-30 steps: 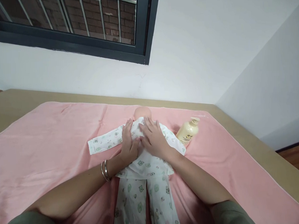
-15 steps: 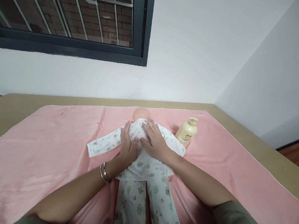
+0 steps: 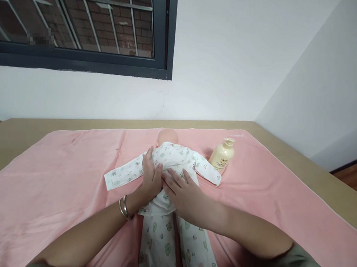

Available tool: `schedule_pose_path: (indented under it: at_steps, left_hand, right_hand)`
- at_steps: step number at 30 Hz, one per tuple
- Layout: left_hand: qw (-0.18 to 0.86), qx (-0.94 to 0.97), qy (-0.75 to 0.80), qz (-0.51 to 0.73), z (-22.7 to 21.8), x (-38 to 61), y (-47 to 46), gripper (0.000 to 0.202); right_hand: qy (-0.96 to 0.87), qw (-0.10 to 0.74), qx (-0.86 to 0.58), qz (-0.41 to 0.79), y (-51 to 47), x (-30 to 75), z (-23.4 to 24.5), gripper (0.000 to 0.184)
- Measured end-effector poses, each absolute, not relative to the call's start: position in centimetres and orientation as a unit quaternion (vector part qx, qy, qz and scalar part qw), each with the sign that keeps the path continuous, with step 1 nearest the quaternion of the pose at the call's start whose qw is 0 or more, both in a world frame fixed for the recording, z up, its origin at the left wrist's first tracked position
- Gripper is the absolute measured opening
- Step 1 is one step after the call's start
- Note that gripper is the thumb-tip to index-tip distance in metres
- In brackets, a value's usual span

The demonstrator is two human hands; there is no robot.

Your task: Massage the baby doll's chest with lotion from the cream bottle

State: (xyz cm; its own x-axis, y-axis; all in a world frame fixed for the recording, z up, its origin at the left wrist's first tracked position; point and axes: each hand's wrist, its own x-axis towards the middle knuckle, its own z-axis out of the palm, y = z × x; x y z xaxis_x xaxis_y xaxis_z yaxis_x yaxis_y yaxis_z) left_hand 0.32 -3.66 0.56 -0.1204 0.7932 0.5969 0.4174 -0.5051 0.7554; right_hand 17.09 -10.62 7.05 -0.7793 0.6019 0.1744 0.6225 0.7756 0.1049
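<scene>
A baby doll (image 3: 167, 137) lies on a pink blanket (image 3: 78, 166), its head toward the wall. It wears a white patterned long-sleeved top (image 3: 179, 154) and matching trousers (image 3: 160, 240). My left hand (image 3: 151, 174) rests open on the left side of the doll's torso, fingers pointing up toward the shoulder. Across the middle of the torso lies my right hand (image 3: 186, 197), open, its fingertips close to my left thumb. A pale yellow pump bottle (image 3: 222, 155) leans beside the doll's right-hand sleeve. The doll's face cannot be seen.
The blanket covers most of a wooden table (image 3: 283, 164). Behind it stands a white wall (image 3: 217, 67) with a dark-framed window (image 3: 161, 42). Brown wood (image 3: 356, 180) shows low at the right edge.
My right hand has slid down from the doll's upper chest to the middle of its torso, turning its fingers leftward. My left hand stays nearly in place.
</scene>
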Motion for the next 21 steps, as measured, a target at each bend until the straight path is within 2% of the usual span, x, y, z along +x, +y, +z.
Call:
schedule_pose_path:
  at_steps: [2, 5, 7, 10, 12, 14, 16, 17, 19, 20, 21]
  left_hand:
    - [0.165, 0.635, 0.473, 0.588, 0.4, 0.4, -3.5, 0.064]
    - [0.164, 0.631, 0.471, 0.594, 0.4, 0.4, -3.2, 0.065]
    - [0.17, 0.624, 0.475, 0.596, 0.9, 0.5, -3.2, 0.063]
    - [0.184, 0.614, 0.495, 0.587, 3.0, 0.8, -3.4, 0.061]
    - [0.201, 0.623, 0.492, 0.574, 5.1, 1.5, -3.9, 0.055]
    - [0.263, 0.642, 0.455, 0.558, 7.6, 2.9, -4.3, 0.042]
    - [0.399, 0.637, 0.388, 0.533, 9.8, 5.0, -4.3, 0.034]
    - [0.481, 0.6, 0.357, 0.531, 10.8, 6.2, -4.1, 0.033]
    - [0.648, 0.481, 0.315, 0.499, 12.4, 8.7, -3.1, 0.037]
    - [0.719, 0.407, 0.314, 0.468, 13.1, 9.9, -2.3, 0.042]
    - [0.778, 0.338, 0.308, 0.43, 13.6, 11.2, -1.5, 0.047]
  right_hand:
    - [-0.937, 0.061, -0.33, -0.097, -10.9, 16.8, 7.4, 0.046]
    - [-0.94, -0.004, -0.334, -0.075, -11.5, 16.6, 8.7, 0.02]
    - [-0.944, -0.048, -0.322, -0.054, -12.1, 16.6, 9.7, 0.018]
    - [-0.963, -0.065, -0.261, -0.007, -12.9, 17.2, 11.9, 0.01]
    - [-0.975, -0.076, -0.185, 0.101, -12.9, 18.4, 14.0, 0.02]
    - [-0.96, -0.087, -0.096, 0.248, -12.4, 20.5, 16.5, 0.044]
    - [-0.94, -0.027, -0.159, 0.302, -11.2, 23.3, 18.6, 0.045]
    - [-0.926, 0.05, -0.254, 0.274, -10.4, 24.8, 19.4, 0.041]
    - [-0.853, 0.21, -0.456, 0.146, -8.5, 27.1, 19.9, 0.044]
    - [-0.8, 0.251, -0.539, 0.071, -7.5, 28.0, 19.8, 0.047]
    - [-0.758, 0.251, -0.601, 0.015, -6.6, 28.5, 19.4, 0.049]
